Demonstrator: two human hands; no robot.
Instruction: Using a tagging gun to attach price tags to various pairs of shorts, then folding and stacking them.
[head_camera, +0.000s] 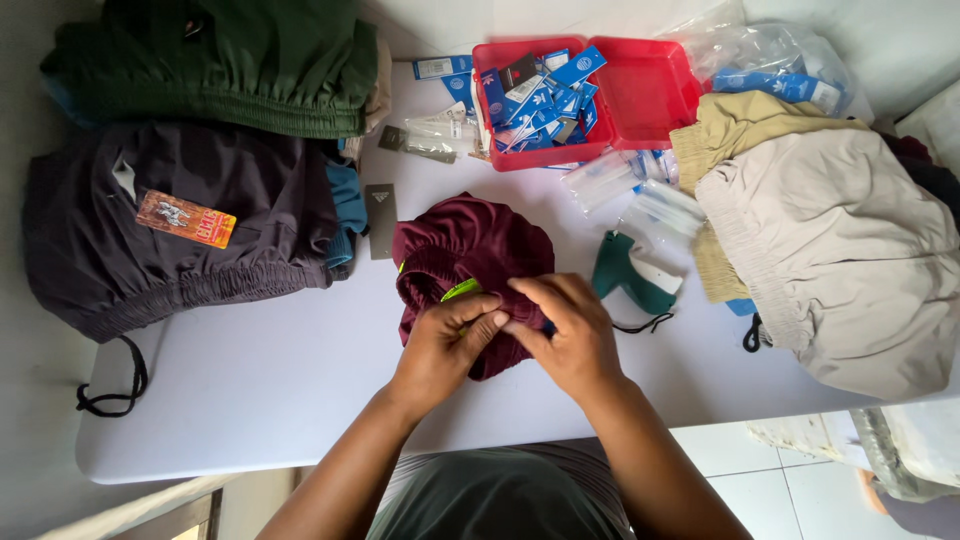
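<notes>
Grip first: left hand (445, 345) and right hand (570, 335) both pinch closed on the near edge of the maroon shorts (470, 260), fingertips meeting over the fabric at mid-tabletop. Thumbs and fingers are bunched tight on the cloth, with no gap showing. A small lime-green tag (460, 290) pokes out just beside the left fingers, touching the waistband. The shorts lie crumpled on the white tabletop (250, 380), near centre, elastic waist toward the hands.

Just right of the right hand sits a teal tagging gun (630, 275), lying flat, with a black cord (640, 324) at its near side. Farther right is a stack of beige and tan shorts (840, 250), overhanging the right edge of the tabletop. Clear plastic sleeves (640, 195) lie between the gun and the stack.

Left of the maroon shorts a dark grey hang tag (380, 220) lies flat, apart from the shorts. Beyond it, far left, is a pile of dark charcoal shorts (170, 260) with an orange card label (186, 219) on top and a black drawstring (115, 385) hanging off the near-left edge.

At the far side an open red plastic box (650, 90) holds blue and white hang tags (540, 95). Dark green folded shorts (220, 60) are at far left. A clear bag of more tags (770, 60) is at far right.
</notes>
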